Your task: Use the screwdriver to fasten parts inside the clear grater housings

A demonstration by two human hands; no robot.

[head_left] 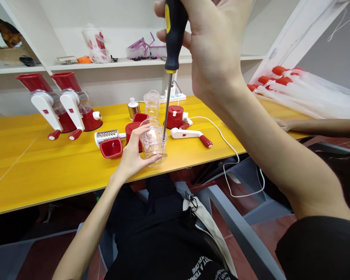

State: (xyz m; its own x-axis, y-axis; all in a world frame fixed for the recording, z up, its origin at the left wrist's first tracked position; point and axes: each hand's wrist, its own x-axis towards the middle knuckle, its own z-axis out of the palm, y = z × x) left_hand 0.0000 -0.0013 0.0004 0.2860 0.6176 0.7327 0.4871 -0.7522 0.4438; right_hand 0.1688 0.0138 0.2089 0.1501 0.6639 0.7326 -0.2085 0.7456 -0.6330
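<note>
My right hand point(212, 42) grips a screwdriver point(175, 39) with a black and yellow handle, held upright with its shaft pointing down. The tip reaches the right side of a clear plastic housing point(153, 142); whether it sits on a screw is too small to tell. Around that housing, near the table's front edge, my left hand point(135, 151) is closed from the left. Behind the left hand are a red base point(131, 130) and a red hopper point(111, 148), with a metal grater drum point(106, 136) beside them. A white crank with a red knob point(189, 134) lies to the right.
Two assembled red and white rotary graters point(76, 105) stand at the left. Farther back are another clear housing point(152, 103), a red base point(175, 116) and a power strip point(177, 97). A white cable point(221, 132) hangs over the edge. Another person's arm point(321, 127) rests at the right.
</note>
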